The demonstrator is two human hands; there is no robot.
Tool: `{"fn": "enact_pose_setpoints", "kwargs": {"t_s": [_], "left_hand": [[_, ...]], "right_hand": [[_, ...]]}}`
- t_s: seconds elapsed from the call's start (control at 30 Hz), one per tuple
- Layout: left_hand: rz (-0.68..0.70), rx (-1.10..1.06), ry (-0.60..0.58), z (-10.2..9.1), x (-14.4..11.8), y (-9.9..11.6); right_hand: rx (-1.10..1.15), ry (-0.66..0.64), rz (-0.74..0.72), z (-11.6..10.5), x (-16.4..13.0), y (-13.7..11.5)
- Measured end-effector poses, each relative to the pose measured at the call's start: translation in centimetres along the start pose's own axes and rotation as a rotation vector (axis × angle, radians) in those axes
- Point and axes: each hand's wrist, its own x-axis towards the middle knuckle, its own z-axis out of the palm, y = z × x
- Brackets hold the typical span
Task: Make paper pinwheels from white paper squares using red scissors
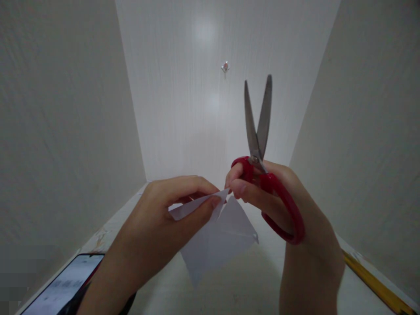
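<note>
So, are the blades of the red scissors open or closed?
Open: the scissors in the right hand point upward, tips apart in a narrow V.

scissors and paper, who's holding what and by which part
The right hand holds the red scissors by the handles, blades up. The left hand pinches the folded white paper at its top edge.

A single head-worn camera looks forward and slightly down from close behind the hands, along the table (249, 280) toward walls enclosing a narrow nook.
</note>
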Motion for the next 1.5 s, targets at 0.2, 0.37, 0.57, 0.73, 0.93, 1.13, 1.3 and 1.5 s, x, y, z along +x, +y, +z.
{"fn": "enact_pose_setpoints", "kwargs": {"t_s": [0.2,0.37,0.57,0.73,0.93,1.13,1.3,1.5], "left_hand": [[-0.014,-0.009,-0.008,0.1,-0.1,0.0],[-0.02,-0.028,-0.006,0.1,-0.2,-0.1],[-0.003,-0.037,-0.015,0.0,-0.3,0.0],[0.01,-0.041,-0.003,-0.1,-0.3,0.1],[-0.013,0.009,-0.004,-0.1,-0.3,0.4],[0.007,0.036,0.006,0.0,-0.2,0.3],[0.032,0.077,0.005,0.0,-0.2,0.2],[0.075,0.086,0.02,-0.1,-0.1,0.2]], "right_hand": [[0.03,-0.036,0.004,0.0,0.0,-0.1],[0.093,0.0,0.024,0.3,0.3,-0.2],[0.136,0.028,0.069,0.2,0.8,-0.3],[0.255,-0.071,0.164,0.1,0.9,-0.2],[0.235,-0.113,0.137,-0.1,0.5,0.0],[0.225,-0.127,0.134,-0.2,0.5,0.0],[0.2,-0.016,0.086,0.2,0.5,-0.2],[0.217,-0.1,0.188,0.1,0.9,-0.1]]}}
